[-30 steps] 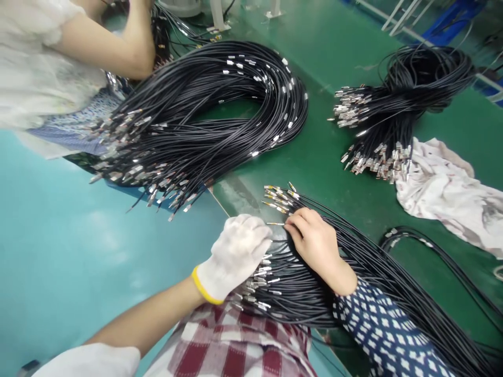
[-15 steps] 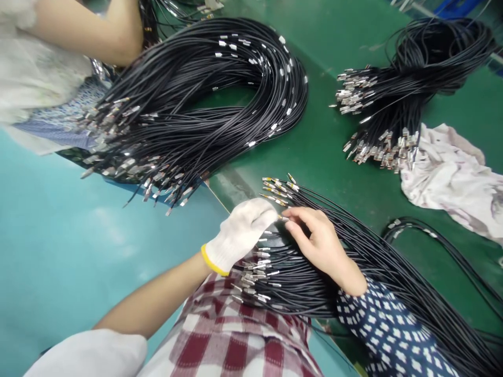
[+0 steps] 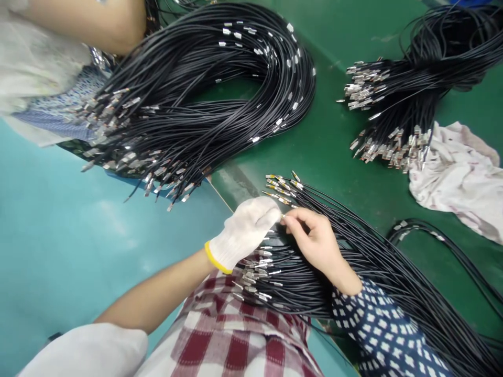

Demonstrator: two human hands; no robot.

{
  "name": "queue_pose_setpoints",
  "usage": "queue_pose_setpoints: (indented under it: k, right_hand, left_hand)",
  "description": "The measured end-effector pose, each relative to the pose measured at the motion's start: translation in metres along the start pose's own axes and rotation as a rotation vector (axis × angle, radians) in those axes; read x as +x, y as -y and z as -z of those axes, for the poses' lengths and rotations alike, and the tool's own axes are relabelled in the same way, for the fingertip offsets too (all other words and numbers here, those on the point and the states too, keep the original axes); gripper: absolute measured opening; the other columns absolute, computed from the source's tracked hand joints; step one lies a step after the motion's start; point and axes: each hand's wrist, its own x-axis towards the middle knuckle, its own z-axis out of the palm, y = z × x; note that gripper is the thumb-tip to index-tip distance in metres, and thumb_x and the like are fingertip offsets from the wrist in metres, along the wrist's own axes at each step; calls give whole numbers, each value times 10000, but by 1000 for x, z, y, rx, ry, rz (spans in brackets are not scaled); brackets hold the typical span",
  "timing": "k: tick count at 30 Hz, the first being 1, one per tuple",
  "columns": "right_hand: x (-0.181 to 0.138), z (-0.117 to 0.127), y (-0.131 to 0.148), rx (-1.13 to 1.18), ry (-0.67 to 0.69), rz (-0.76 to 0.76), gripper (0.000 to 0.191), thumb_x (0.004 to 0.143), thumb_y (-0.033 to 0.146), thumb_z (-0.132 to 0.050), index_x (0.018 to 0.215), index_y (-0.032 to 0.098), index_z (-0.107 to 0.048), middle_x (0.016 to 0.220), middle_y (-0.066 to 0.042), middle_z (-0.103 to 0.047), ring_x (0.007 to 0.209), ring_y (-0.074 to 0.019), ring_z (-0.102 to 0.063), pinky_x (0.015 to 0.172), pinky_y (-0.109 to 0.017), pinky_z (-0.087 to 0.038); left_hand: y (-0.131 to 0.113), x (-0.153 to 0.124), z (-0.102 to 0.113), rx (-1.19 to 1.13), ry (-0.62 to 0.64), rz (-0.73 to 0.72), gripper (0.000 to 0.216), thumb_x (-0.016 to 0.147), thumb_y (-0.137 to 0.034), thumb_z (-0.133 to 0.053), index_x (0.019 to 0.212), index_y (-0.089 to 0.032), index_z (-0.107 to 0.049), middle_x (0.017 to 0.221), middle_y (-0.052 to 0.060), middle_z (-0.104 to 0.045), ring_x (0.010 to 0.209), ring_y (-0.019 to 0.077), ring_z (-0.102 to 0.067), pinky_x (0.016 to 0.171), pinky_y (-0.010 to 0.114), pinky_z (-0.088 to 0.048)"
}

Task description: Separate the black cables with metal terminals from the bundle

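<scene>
My left hand (image 3: 251,225), in a white knit glove with a yellow cuff, pinches at a small cable end over the table's edge. My bare right hand (image 3: 312,238) meets it there, thumb and forefinger closed on the same cable end (image 3: 282,217). Most of that connector is hidden by the fingers. Beneath both hands lies a bundle of black cables (image 3: 306,293) with silver metal connectors (image 3: 255,277) pointing left at my lap. Just beyond the fingertips, another group of cable ends (image 3: 281,188) shows yellowish marks on its connectors.
A large looped bundle of black cables (image 3: 291,99) lies at the far left, beside another person's arm (image 3: 113,26). At the back right sits a second cable bundle (image 3: 424,78), near a crumpled white cloth (image 3: 456,178). A thin cable loop (image 3: 432,235) rests on the green table (image 3: 334,157).
My right thumb and forefinger have closed in on the cable end by the gloved fingertips. The view has shifted slightly; the cable bundles lie as before.
</scene>
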Motion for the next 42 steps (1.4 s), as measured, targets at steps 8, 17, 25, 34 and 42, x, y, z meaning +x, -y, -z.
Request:
queue_pose_setpoints:
  k: [8, 17, 25, 34, 42]
  right_hand:
    - [-1, -10, -6, 71, -89, 16, 269, 946, 260, -530, 688, 206, -584, 675, -19, -627, 648, -168, -574, 644, -294, -450]
    - [-3, -7, -6, 432, -85, -93, 275, 949, 391, -563, 766, 196, -629, 623, 18, -564, 535, -121, -487, 526, -249, -417]
    - [-6, -7, -7, 539, -67, -88, 243, 936, 373, -600, 780, 191, -645, 624, 20, -559, 538, -117, -486, 527, -248, -413]
    - [-5, -11, -7, 435, -157, -135, 270, 919, 391, -598, 765, 179, -661, 652, -13, -622, 578, -139, -539, 529, -250, -432]
    - [-5, -11, -6, 414, -189, -114, 223, 913, 333, -604, 760, 187, -674, 652, -14, -646, 576, -144, -560, 523, -249, -452]
  left_hand:
    - [7, 13, 2, 134, 67, -212, 289, 981, -325, -368, 889, -207, -615, 970, 40, -647, 960, 201, -587, 950, 344, -441]
    - [-12, 21, 5, -512, 135, 130, 263, 897, -389, -553, 1080, -213, -620, 1002, 10, -665, 891, 151, -614, 809, 262, -480]
    - [-7, 27, -6, -1059, 418, 317, 526, 798, -511, -698, 1155, -129, -633, 661, 0, -601, 546, 101, -562, 487, 203, -424]
    - [0, 30, -11, -1096, 484, 313, 519, 795, -566, -693, 1007, -95, -645, 601, 17, -601, 510, 117, -579, 466, 211, -447]
    - [-1, 32, -11, -1132, 528, 342, 676, 754, -610, -723, 1176, -91, -625, 622, 15, -611, 504, 123, -593, 451, 204, -466]
